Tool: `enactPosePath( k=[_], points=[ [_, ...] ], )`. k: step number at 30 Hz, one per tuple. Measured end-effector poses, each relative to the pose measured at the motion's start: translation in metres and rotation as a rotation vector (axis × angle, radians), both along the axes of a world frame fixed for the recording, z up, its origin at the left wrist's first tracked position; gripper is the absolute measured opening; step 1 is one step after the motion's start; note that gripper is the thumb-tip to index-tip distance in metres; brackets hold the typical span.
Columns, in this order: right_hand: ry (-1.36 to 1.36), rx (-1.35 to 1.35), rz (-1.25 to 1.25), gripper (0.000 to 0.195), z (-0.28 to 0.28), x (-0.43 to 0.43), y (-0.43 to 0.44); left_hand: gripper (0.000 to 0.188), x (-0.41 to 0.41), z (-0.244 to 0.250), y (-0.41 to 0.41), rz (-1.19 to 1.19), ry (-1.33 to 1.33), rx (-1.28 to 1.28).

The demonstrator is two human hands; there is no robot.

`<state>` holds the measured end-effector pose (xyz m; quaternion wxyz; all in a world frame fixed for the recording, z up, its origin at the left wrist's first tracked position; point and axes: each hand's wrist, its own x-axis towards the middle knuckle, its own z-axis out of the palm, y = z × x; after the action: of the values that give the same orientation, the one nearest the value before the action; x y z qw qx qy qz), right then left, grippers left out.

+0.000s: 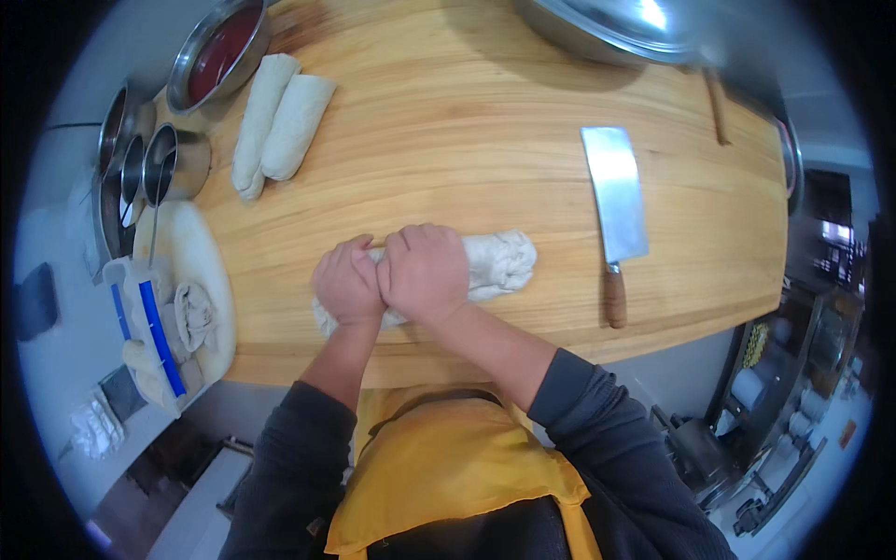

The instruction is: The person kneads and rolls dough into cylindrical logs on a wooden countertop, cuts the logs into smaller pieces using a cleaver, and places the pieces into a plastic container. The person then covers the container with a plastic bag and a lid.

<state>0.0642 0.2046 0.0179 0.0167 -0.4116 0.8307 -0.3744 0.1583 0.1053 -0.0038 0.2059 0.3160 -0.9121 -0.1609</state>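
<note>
A thick log of pale dough (500,262) lies across the wooden worktop (448,168) right in front of me. My left hand (348,280) grips it toward its left end, fingers curled over the top. Close beside it, touching it, my right hand (425,269) is curled over the middle of the log. The wrinkled right end of the dough sticks out past my right hand; the part under both palms is hidden. A cleaver (617,196) with a wooden handle lies flat to the right, apart from my hands.
Two smooth dough rolls (297,126) lie at the back left, near a steel bowl of red liquid (222,56). Steel pots (178,161) stand at the left edge. A white board (220,280) there bears dough pieces and a blue-edged bag (161,339). A large steel basin (609,42) sits at the back.
</note>
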Motion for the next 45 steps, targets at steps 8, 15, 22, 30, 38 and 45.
enactPosePath(
  k=[8, 15, 22, 30, 38, 45],
  points=[
    [-0.123, 0.219, -0.038, 0.022, -0.002, -0.037, -0.043, 0.036, -0.045, -0.009, -0.040, 0.104, -0.188, 0.155],
    [-0.246, 0.387, -0.031, 0.031, 0.001, -0.065, -0.064, 0.047, -0.078, 0.001, -0.057, 0.213, -0.194, 0.345],
    [-0.258, 0.364, 0.093, 0.033, 0.011, -0.023, -0.042, 0.046, -0.059, -0.009, -0.118, 0.156, 0.187, 1.187],
    [0.361, 0.033, -0.441, 0.022, 0.012, 0.104, -0.018, 0.033, 0.088, 0.020, -0.043, -0.485, -0.031, 0.275],
    [0.438, 0.071, -0.177, 0.030, 0.003, 0.085, -0.007, 0.041, 0.084, 0.021, -0.037, -0.463, 0.054, 0.114],
    [0.285, 0.099, -0.069, 0.011, -0.010, 0.023, -0.044, 0.024, 0.019, 0.016, -0.077, -0.343, 0.194, 0.244]
  ],
)
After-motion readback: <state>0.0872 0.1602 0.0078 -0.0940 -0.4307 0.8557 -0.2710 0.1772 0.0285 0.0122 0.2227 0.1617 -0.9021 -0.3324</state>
